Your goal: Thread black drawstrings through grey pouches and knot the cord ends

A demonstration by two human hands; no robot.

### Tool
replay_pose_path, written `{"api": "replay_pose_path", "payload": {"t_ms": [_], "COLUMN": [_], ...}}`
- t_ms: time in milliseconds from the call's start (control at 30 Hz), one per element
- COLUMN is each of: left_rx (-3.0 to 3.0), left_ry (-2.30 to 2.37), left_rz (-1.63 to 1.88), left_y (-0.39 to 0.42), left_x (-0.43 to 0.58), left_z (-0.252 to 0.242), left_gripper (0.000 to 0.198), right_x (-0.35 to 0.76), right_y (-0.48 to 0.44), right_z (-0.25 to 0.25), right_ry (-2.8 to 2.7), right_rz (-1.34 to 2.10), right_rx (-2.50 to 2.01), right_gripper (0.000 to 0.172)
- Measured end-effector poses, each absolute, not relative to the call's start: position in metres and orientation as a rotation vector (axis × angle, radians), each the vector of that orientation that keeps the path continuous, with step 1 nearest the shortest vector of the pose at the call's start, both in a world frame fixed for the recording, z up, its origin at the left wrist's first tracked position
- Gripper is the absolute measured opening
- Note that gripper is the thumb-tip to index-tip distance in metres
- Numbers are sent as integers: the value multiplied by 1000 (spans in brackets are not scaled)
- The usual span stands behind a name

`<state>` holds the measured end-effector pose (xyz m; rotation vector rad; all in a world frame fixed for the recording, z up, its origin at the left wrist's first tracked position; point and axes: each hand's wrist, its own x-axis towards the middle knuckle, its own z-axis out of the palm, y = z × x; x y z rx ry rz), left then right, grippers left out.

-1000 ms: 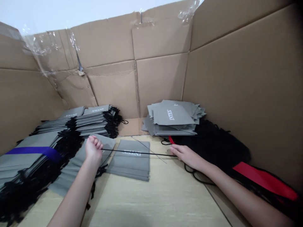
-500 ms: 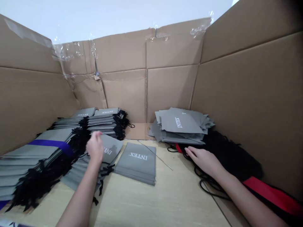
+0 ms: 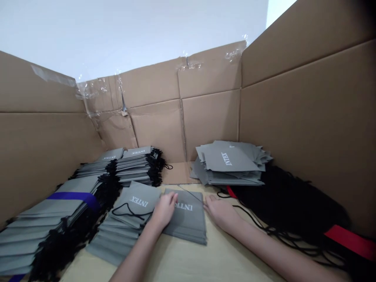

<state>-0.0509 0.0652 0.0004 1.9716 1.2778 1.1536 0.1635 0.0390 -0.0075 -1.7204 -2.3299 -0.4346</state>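
left hand point(image 3: 166, 209): down on top of the pouch stack point(image 3: 188, 223) in the middle of the surface point(image 3: 188, 266). Grip loose and wide, fingers lying on the cloth, nothing pinched as far as I can see.
right hand point(image 3: 221, 211): palm down, touching the stack's right edge. Grip wide too, holding nothing.
what changed: a second ago you had a black cord pulled taut between both hands, just above that stack. That's gone now, and both hands have dropped onto the stack itself.
cord point(image 3: 129, 213): one loose black loop lies on the fanned pile point(image 3: 117, 231) just left of your left hand. Can't tell if it's the same one you were stretching.
what it means: my read is the cord part is over and the work has shifted to the pouches, since you've got the stack bracketed from both sides.
right side: cord heap point(image 3: 288, 203) with a red band point(image 3: 349, 241). A few strands trail near your right forearm, but none are in hand.
back: messy pile point(image 3: 232, 162) against the cardboard wall point(image 3: 308, 129), neat stacks point(image 3: 135, 164) back left, and a bundle with a purple band point(image 3: 73, 197) far left.
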Motion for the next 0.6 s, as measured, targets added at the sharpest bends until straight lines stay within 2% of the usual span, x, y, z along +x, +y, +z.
{"api": "replay_pose_path", "payload": {"t_ms": [133, 333, 600], "left_rx": [1804, 1522, 1385], "left_ry": [1138, 996, 1004], "left_rz": [1118, 1154, 1333], "left_y": [72, 80, 81], "left_x": [-48, -54, -62], "left_z": [-6, -1, 13], "left_gripper": [34, 43, 43], "right_x": [171, 185, 205], "right_y": [43, 24, 18], "right_z": [-10, 1, -5], "right_ry": [-2344, -2391, -2419], "right_rz": [-421, -442, -531], "right_rx": [-1678, -1566, -1342], "right_gripper": [15, 30, 20]}}
